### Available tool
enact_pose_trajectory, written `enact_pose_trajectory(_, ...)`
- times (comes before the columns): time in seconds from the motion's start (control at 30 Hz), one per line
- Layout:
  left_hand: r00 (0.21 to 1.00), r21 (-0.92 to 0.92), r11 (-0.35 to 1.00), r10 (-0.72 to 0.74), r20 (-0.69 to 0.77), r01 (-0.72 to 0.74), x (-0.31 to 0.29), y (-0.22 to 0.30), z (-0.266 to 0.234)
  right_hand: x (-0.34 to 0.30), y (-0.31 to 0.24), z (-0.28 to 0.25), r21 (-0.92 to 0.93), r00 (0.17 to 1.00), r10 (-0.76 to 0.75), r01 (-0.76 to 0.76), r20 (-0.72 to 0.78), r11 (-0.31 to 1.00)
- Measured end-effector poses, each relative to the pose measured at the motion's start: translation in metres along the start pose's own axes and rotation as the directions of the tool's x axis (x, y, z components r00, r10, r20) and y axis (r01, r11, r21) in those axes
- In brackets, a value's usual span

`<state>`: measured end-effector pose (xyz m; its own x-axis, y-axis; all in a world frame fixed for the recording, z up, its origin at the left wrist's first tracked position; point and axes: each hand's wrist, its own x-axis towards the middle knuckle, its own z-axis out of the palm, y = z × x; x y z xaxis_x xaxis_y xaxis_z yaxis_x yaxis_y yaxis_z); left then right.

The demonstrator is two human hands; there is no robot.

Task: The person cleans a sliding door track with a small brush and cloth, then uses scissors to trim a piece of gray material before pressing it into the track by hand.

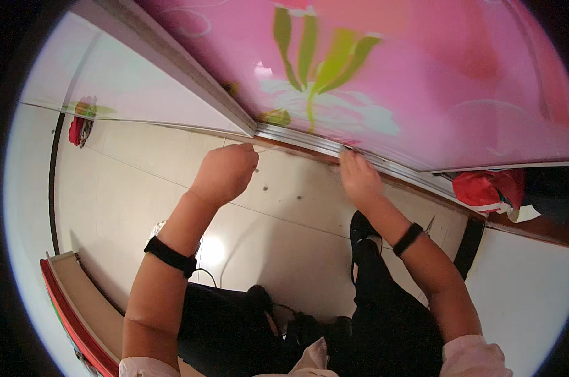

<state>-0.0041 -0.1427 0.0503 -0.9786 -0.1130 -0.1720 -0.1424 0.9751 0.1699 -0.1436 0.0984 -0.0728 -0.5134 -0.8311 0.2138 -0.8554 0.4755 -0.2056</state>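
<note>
My left hand point(229, 171) is closed in a pinch, low in front of a pink cabinet door. A thin pale strand or stick point(269, 149) pokes out from its fingertips toward the metal door track point(306, 141). Farther right, my right hand point(361, 176) reaches the track with its fingers held together and bent at the tips. A small dark bit point(349, 149) shows at those fingertips; its kind is too small and blurred to make out. The pink door point(423, 75), glossy with a green and white flower pattern, stands above the track.
A white door panel point(152, 88) stands at the left. Red cloth point(486, 188) lies in the low opening at the right. Small dark specks dot the tiled floor point(291, 213). My black shoe point(363, 227) is close below my right hand; a red-edged item point(77, 320) is lower left.
</note>
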Motion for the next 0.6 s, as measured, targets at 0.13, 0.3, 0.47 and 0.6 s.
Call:
enact_pose_trajectory(0.13,0.999,-0.071,0.997,0.042,0.008,-0.041,0.005,0.009,0.024,-0.051,0.044,-0.025,-0.276,0.993,0.064,-0.034,0.098,0.961)
enact_pose_trajectory(0.3,0.994,-0.346,0.936,0.092,0.059,-0.066,0.018,0.019,0.05,-0.108,0.058,-0.082,-0.384,0.685,0.388,-0.17,0.616,0.908)
enact_pose_trajectory(0.47,0.825,-0.824,0.063,-0.106,0.555,0.563,0.034,0.066,0.054,-0.094,0.048,-0.095,0.144,0.817,0.199,-0.323,0.541,0.936)
enact_pose_trajectory(0.6,0.882,-0.878,0.095,0.0,0.472,0.47,0.032,0.086,0.064,-0.038,0.012,-0.111,0.539,0.84,0.225,-0.498,0.494,0.679)
